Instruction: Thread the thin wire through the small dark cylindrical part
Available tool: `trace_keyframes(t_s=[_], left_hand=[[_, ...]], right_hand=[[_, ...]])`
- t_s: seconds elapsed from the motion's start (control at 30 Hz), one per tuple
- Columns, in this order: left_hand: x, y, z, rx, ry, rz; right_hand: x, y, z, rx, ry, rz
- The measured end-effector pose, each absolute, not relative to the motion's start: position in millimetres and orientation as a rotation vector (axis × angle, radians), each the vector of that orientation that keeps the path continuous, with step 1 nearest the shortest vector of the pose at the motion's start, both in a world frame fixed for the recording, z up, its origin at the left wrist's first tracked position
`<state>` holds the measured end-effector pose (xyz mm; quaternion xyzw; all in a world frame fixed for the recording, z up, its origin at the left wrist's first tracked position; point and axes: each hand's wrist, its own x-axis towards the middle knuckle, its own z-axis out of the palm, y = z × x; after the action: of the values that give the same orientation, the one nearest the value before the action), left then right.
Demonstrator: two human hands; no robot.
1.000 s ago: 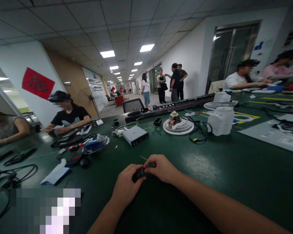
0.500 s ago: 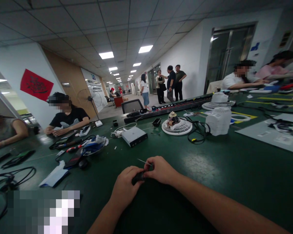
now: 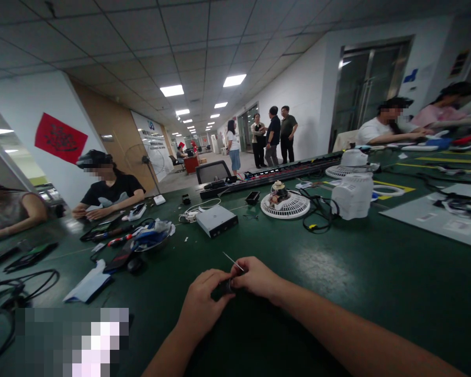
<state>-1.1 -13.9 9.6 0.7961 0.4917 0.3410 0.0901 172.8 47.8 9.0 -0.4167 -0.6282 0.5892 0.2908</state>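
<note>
Low in the middle of the view, my left hand [image 3: 204, 299] is wrapped round a small dark cylindrical object [image 3: 223, 287]. My right hand [image 3: 255, 278] pinches a thin metal rod [image 3: 233, 261], which points up and to the left. Its fingertips also touch the right end of the dark object, so both hands meet there. What the dark object is cannot be made out. Beyond the hands, a grey and black box-shaped drive [image 3: 217, 220] lies on the green table.
Behind are a white fan grille with a motor [image 3: 286, 204], a white plastic housing [image 3: 352, 196], black cables and a small black tray [image 3: 253, 197]. A blue cloth [image 3: 153, 233], tools and a light blue packet [image 3: 88, 283] lie left. Other people sit around the table.
The thin rod has tilted more steeply, and my right hand has shifted slightly down. My left hand keeps its grip on the dark object.
</note>
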Motion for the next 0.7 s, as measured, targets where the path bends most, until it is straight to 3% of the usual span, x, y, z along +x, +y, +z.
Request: trace_keyframes(t_s=[0.23, 0.47, 0.7], left_hand=[[-0.4, -9.7, 9.0, 2.254, 1.598, 1.048], [-5.9, -3.6, 4.6, 2.066, 1.908, 1.118], [-6.7, -3.9, 4.8, 2.107, 1.876, 1.089]], right_hand=[[175.3, 50.9, 8.5, -1.072, -1.932, 1.193], [200.3, 60.4, 20.8, -1.037, -2.301, 0.506], [202.6, 56.1, 26.8, -0.771, -2.452, 0.355]])
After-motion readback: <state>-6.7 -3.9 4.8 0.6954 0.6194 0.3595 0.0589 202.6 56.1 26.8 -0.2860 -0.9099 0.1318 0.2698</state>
